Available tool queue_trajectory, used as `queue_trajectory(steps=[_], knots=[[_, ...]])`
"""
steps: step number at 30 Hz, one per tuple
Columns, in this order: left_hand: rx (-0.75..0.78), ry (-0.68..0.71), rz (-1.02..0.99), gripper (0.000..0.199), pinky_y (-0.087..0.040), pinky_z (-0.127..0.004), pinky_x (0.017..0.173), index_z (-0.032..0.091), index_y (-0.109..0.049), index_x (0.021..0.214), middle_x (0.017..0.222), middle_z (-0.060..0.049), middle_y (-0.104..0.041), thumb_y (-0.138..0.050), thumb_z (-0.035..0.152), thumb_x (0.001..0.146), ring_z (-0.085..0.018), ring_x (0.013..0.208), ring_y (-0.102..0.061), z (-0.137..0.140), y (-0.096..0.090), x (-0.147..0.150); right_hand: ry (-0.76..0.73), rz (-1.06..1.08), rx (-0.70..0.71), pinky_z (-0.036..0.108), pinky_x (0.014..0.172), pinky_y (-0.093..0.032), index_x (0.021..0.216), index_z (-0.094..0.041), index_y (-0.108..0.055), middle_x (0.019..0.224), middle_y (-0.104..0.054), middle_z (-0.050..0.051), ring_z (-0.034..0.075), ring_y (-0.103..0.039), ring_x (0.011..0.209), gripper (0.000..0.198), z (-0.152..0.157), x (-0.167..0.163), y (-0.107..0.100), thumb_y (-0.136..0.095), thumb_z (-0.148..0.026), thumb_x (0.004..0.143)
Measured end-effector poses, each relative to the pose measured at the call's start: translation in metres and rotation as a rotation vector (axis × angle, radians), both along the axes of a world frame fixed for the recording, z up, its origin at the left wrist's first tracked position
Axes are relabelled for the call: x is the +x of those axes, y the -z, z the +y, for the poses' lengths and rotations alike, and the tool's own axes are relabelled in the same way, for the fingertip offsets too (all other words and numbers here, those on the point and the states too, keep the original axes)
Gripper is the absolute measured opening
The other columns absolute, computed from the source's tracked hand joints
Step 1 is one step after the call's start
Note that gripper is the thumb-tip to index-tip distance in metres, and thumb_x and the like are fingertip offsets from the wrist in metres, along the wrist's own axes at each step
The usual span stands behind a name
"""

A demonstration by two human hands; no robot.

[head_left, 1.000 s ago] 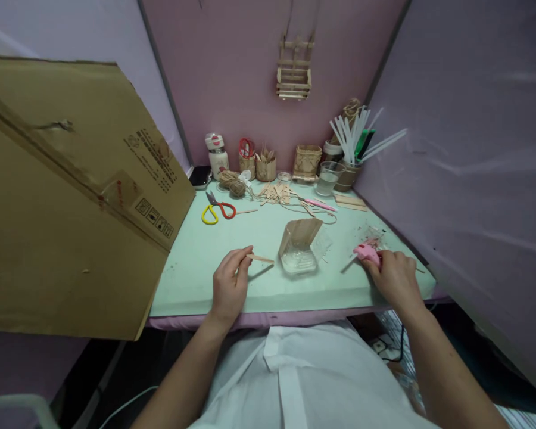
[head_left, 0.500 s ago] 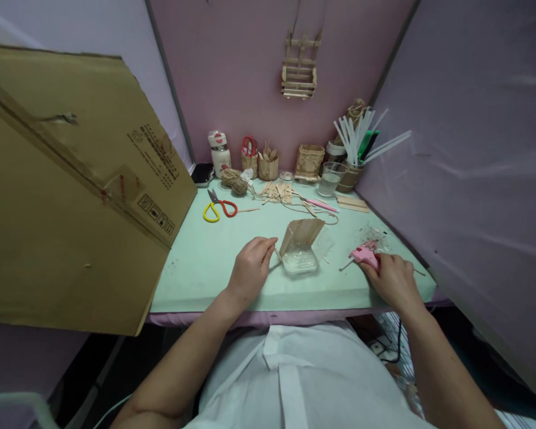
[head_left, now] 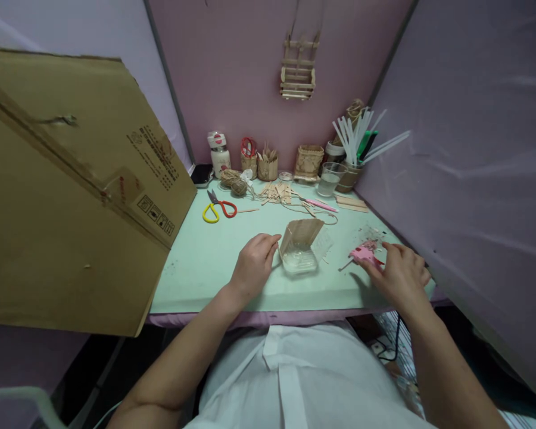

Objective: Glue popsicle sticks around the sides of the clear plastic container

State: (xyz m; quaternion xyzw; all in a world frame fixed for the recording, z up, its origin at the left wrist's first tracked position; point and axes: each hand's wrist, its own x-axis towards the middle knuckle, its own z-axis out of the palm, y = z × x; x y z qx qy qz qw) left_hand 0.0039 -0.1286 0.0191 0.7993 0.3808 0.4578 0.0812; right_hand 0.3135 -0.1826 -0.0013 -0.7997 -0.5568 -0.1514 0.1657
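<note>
The left hand [head_left: 254, 262] is pinching a thin, pale wooden stick [head_left: 279, 250] between thumb and fingertips, with most of the stick being hidden. A second ago this hand was holding it farther toward the left edge of the pale green worktop [head_left: 192, 262]; now it is bringing the stick just beside the left side of a clear plastic container [head_left: 300, 261]. That container is sitting near the middle of the front edge, with a brown panel of flat wooden strips [head_left: 301, 232] standing up at its back.

The right hand [head_left: 399, 271] is loosening: half a second ago it was wrapping around a pink plastic glue gun [head_left: 365, 254], and now its fingers are spreading apart and no longer clasping it. Whether the thumb is touching the gun, I cannot tell. The gun is lying near the right edge, beside dark scattered scraps [head_left: 370, 233].

Scissors with one yellow and one red handle [head_left: 218, 208] are remaining toward the back left corner, and loose flat wooden sticks [head_left: 277, 192] are lying along the back edge, both unchanged.
</note>
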Motion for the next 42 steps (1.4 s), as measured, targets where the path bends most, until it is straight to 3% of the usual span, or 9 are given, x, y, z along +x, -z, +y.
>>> queue_trajectory(steps=[8, 14, 18, 30, 42], knots=[[0.019, -0.008, 0.068, 0.026, -0.054, -0.033, 0.081, 0.019, -0.066, 0.112, 0.094, -0.007, -0.069, -0.044, 0.021, 0.098, -0.018, 0.088, -0.066, 0.004, -0.002, 0.004, -0.243, 0.119, 0.133, 0.051, 0.092, -0.038, 0.127, -0.019, -0.055, 0.129, -0.053, 0.019, 0.037, -0.047, 0.115, 0.054, 0.006, -0.029, -0.015, -0.054, -0.055, 0.085], [-0.006, 0.015, 0.05, 0.024, -0.054, -0.032, 0.081, 0.017, -0.063, 0.116, 0.095, -0.007, -0.07, -0.049, 0.018, 0.096, -0.019, 0.088, -0.066, 0.003, -0.005, 0.011, -0.571, 0.241, 0.226, 0.045, 0.097, -0.036, 0.122, -0.022, -0.057, 0.119, -0.063, 0.013, 0.03, -0.055, 0.112, 0.041, 0.0, -0.08, -0.04, -0.053, -0.048, 0.091], [-0.045, 0.022, -0.009, 0.017, -0.053, -0.032, 0.08, 0.019, -0.062, 0.108, 0.094, -0.005, -0.07, -0.052, 0.017, 0.094, -0.017, 0.086, -0.066, 0.003, -0.004, 0.015, -0.717, 0.296, 0.227, 0.043, 0.096, -0.034, 0.117, -0.024, -0.059, 0.115, -0.066, 0.01, 0.028, -0.058, 0.111, 0.03, 0.003, -0.113, -0.049, -0.054, -0.042, 0.093], [-0.055, 0.04, -0.06, 0.011, -0.052, -0.028, 0.076, 0.018, -0.062, 0.094, 0.088, -0.003, -0.069, -0.052, 0.012, 0.092, -0.016, 0.082, -0.065, 0.007, 0.005, 0.021, -0.766, 0.341, 0.213, 0.04, 0.095, -0.033, 0.109, -0.021, -0.059, 0.109, -0.069, 0.008, 0.024, -0.06, 0.105, 0.018, 0.022, -0.139, -0.043, -0.055, -0.029, 0.093], [-0.104, 0.041, 0.009, 0.011, -0.049, -0.029, 0.074, 0.018, -0.063, 0.087, 0.085, -0.003, -0.066, -0.054, 0.013, 0.091, -0.017, 0.08, -0.062, 0.013, 0.015, 0.019, -0.658, 0.323, 0.263, 0.038, 0.088, -0.033, 0.104, -0.02, -0.055, 0.097, -0.067, 0.008, 0.024, -0.059, 0.093, 0.016, 0.028, -0.146, -0.035, -0.054, -0.03, 0.091]])
